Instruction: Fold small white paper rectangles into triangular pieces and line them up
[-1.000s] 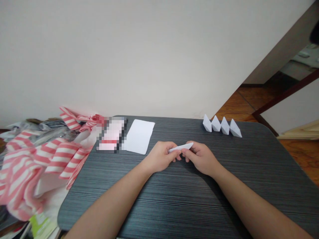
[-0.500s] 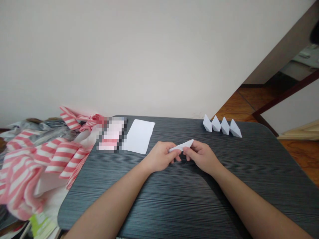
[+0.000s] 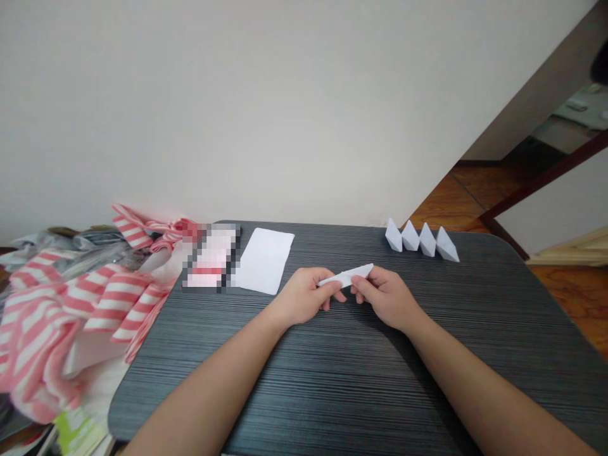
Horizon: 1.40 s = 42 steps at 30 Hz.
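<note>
Between both hands, above the dark table, is a long, pointed piece of folded white paper [image 3: 349,275]. My left hand [image 3: 308,296] pinches its left end, thumb on top and fingers beneath. My right hand [image 3: 386,297] is closed on the right part, the thumb pressed against the near side and the tip sticking up beyond the fingers. Part of the paper's underside is hidden by the fingers. Farther back to the right, several folded white paper boats [image 3: 419,239] stand in a row with their pointed peaks up.
A stack of white paper sheets [image 3: 266,259] lies left of my hands on the dark wood-grain table [image 3: 304,386]. Beside it is a pixelated flat object [image 3: 212,256]. Red-and-white striped cloth [image 3: 114,294] is heaped off the table's left edge. A wall [image 3: 294,114] rises behind.
My hands have drawn slightly apart, and more of the folded paper's middle shows between them. It looks longer and a little flatter. The whole view has shifted slightly.
</note>
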Each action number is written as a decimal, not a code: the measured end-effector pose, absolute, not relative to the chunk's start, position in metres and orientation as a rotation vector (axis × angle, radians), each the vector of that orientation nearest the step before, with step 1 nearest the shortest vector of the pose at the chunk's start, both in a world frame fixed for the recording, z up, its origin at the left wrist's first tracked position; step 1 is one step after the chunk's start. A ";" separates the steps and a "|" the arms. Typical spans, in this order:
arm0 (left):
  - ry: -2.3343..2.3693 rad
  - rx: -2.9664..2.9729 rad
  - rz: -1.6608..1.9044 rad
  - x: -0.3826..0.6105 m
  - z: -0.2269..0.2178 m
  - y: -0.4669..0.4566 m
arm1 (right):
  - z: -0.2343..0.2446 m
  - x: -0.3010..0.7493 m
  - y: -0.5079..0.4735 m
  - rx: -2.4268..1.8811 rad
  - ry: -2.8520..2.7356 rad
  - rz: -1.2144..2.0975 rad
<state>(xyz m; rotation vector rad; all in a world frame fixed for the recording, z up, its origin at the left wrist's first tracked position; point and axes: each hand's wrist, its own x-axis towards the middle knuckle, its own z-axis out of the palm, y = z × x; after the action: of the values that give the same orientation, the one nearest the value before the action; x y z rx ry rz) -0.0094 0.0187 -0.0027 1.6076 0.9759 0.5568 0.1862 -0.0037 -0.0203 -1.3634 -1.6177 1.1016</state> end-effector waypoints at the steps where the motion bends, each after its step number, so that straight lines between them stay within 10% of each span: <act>1: 0.967 1.601 0.554 -0.009 -0.002 0.019 | -0.021 0.186 -0.004 -1.363 -1.609 1.109; 42: 0.901 1.515 0.550 -0.009 -0.005 0.020 | -0.017 0.182 -0.006 -1.324 -1.576 1.227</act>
<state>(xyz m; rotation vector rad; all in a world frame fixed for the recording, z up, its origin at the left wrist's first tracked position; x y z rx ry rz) -0.0088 0.0201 -0.0053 1.5148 0.9012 0.5503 0.1817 -0.0062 -0.0169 -1.3237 -1.5759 1.2266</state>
